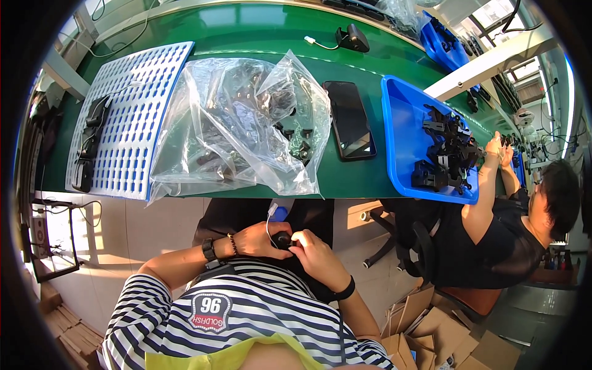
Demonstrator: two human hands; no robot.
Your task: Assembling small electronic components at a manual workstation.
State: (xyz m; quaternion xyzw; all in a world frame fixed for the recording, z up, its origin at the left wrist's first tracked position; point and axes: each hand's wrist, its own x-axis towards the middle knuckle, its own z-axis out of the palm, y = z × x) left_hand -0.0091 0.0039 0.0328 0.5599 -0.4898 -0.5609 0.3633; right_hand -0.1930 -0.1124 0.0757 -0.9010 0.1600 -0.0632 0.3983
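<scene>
Over my lap, in front of the table edge, my left hand (254,239) is closed around a small black plastic part (282,239). From this part a thin white cable (269,226) runs up to a white connector (272,210). My right hand (316,254) meets it from the other side, thumb and fingers pinched against the part's right end. Whether a smaller piece sits between those fingertips is hidden. Nearest on the table is a clear plastic bag (228,135) with many small black pieces inside.
A white perforated foam tray (132,123) carries black parts at left. Right of the bag lie a black phone (351,120) and a blue bin (394,142) of black brackets. Another black part (353,38) sits farther back. A co-worker (499,228) sits at right, above cardboard (438,327).
</scene>
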